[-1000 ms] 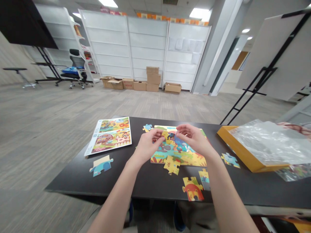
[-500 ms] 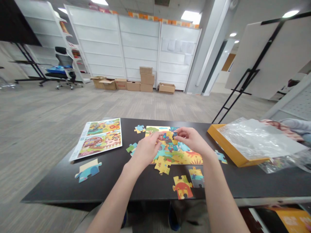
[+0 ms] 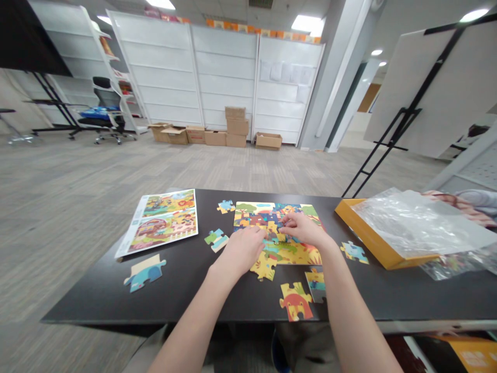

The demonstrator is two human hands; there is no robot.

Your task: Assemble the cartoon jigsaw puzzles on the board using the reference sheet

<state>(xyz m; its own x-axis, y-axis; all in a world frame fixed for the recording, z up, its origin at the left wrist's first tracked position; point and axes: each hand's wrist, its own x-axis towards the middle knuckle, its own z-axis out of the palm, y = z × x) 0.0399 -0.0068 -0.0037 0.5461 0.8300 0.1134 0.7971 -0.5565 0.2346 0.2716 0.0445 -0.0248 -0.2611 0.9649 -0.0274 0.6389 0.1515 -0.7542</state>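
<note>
On the black table a partly joined animal jigsaw puzzle (image 3: 291,254) lies in front of me, its middle partly covered by my hands. My left hand (image 3: 245,249) is closed, its fingertips down on a yellow puzzle piece (image 3: 271,228) at the middle of the picture. From the other side my right hand (image 3: 305,229) pinches at the same spot with thumb and forefinger. The exact edges of that piece are hidden by the fingers. Below the left hand, a yellow piece (image 3: 264,267) touches the puzzle's lower edge. A red lion-face piece (image 3: 295,301) lies nearer me.
Loose pieces lie around: a blue elephant piece (image 3: 146,275), a green-and-blue one (image 3: 216,239), a small blue one (image 3: 225,206), a grey-and-yellow one (image 3: 316,285) and a light-blue one (image 3: 354,252). A picture sheet (image 3: 163,223) sits left; a yellow box (image 3: 368,241) with plastic wrap stands right.
Both hands have moved down toward me across the puzzle, from its upper part to its middle. More of the upper picture now shows. The view has shifted slightly.
</note>
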